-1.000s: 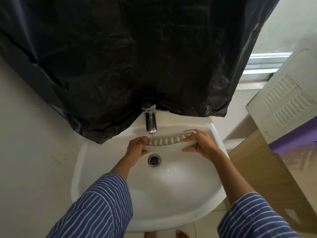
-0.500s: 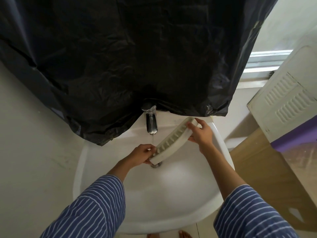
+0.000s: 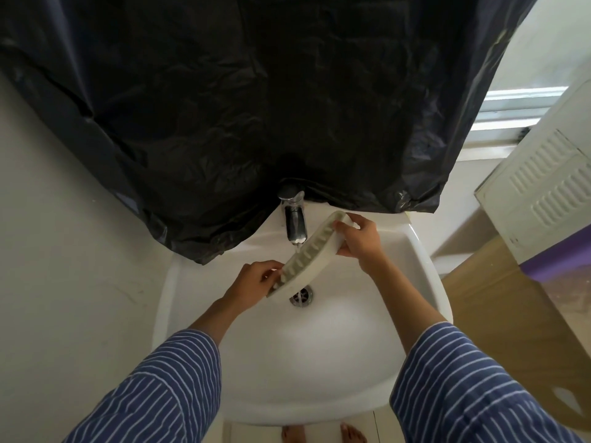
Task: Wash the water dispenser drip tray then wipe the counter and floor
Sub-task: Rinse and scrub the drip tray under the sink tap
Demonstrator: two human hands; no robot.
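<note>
The white slotted drip tray (image 3: 311, 255) is held tilted over the white sink (image 3: 425, 276), its high end at the back right and its low end above the drain (image 3: 301, 296). My left hand (image 3: 256, 278) grips the low end. My right hand (image 3: 359, 238) grips the high end. Water runs from the chrome tap (image 3: 295, 219) onto the slotted face of the tray.
A black plastic sheet (image 3: 256, 107) hangs on the wall right behind the tap. A white vented appliance (image 3: 543, 193) and a brown board (image 3: 511, 314) stand close on the right. A plain wall (image 3: 64, 266) is on the left. Bare feet show on the floor below the sink.
The tray went from level under the tap to steeply tilted: my right hand raised its end back toward the wall, my left hand lowered its end toward the drain.
</note>
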